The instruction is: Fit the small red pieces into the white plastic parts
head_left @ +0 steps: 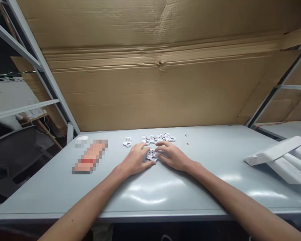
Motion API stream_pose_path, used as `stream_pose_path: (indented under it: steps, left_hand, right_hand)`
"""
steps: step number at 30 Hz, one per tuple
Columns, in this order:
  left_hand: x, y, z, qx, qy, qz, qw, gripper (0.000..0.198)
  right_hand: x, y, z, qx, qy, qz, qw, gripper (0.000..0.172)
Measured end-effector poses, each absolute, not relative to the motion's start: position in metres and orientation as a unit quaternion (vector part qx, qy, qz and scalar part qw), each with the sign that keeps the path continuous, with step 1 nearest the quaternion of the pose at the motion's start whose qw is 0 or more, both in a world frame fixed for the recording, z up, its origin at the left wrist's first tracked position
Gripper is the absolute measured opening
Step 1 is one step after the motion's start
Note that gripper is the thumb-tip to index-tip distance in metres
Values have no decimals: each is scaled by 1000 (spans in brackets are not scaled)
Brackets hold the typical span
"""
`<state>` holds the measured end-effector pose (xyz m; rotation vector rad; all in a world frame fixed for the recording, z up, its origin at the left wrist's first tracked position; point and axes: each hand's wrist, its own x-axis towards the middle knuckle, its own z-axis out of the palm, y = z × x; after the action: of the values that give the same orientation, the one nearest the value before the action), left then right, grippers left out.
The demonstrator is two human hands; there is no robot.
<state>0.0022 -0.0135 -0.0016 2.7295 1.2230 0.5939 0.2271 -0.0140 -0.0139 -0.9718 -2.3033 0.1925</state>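
Mid-table, between the front and far edges of the table (165,190): left hand (136,160) and right hand (172,155) low and narrowly closed, fingers curled in at either side of a small white molded plastic part (152,155), firmness of grip impossible to confirm. Part likely light and stiff, possibly fragile at the thin webs around its holes; outer rim the best place for taking hold. Beyond, toward the far edge: a row of similar parts (158,138), plus a single matching part (127,142) farther left.
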Motion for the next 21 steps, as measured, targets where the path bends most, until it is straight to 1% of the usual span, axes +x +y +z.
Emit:
stream_pose_path:
  steps: [9,16,18,21]
  left_hand:
    - [15,-20,-1,882,385,234,136,36]
    - [17,-21,-2,879,398,233,119,44]
    - [17,-21,-1,880,400,227,117,43]
    - [16,-20,1,882,404,215,115,43]
  right_hand:
    - [223,-12,-16,-365,-873,99,309,19]
    - [217,-12,-14,-361,-879,63,304,24]
    - [217,-13,-13,-362,-872,71,321,24]
    - [219,-14,-6,-386,-822,134,397,21]
